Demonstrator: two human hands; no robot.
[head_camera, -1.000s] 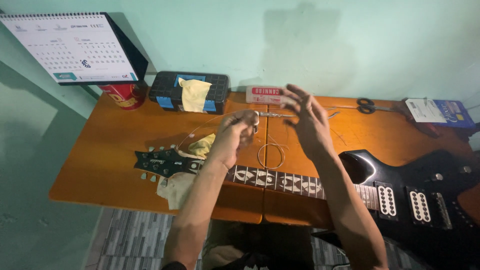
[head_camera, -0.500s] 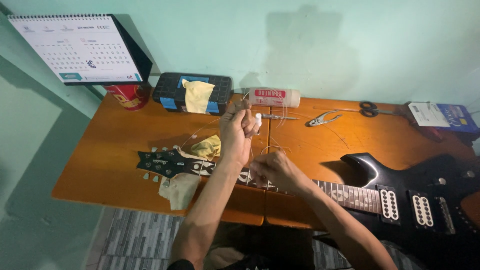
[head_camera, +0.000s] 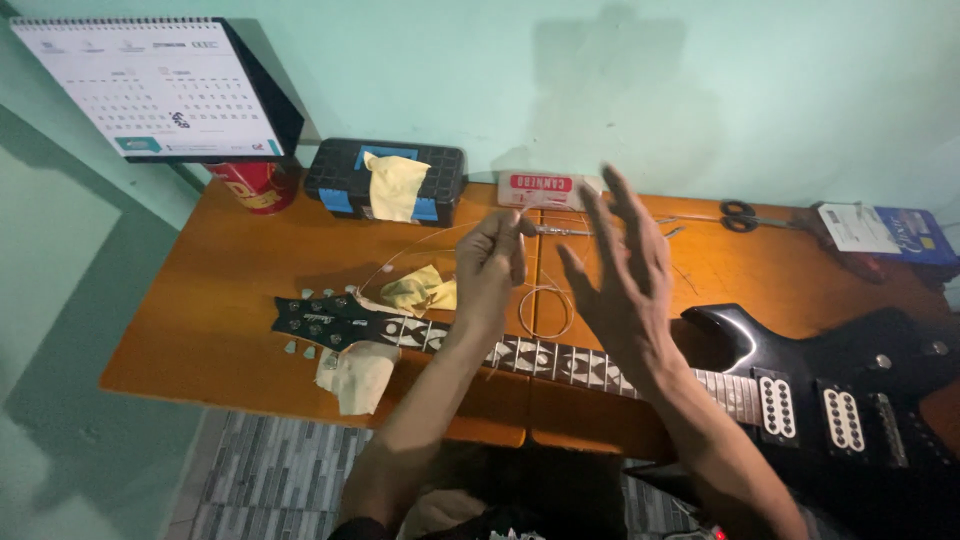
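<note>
L hand (head_camera: 492, 262) pinches guitar string (head_camera: 545, 312); R hand (head_camera: 625, 272) open above guitar (head_camera: 620, 370).

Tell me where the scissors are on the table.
In the head view, the scissors lie at the back right of the wooden table, near the wall, just left of a blue box and beyond the black guitar.

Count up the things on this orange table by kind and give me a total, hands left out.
Electric guitar: 1
Yellow cloths: 3
Coiled guitar string: 1
Black and blue case: 1
Red cup: 1
Desk calendar: 1
Scissors: 1
Red and white packet: 1
Blue box: 1
Total: 11
</note>
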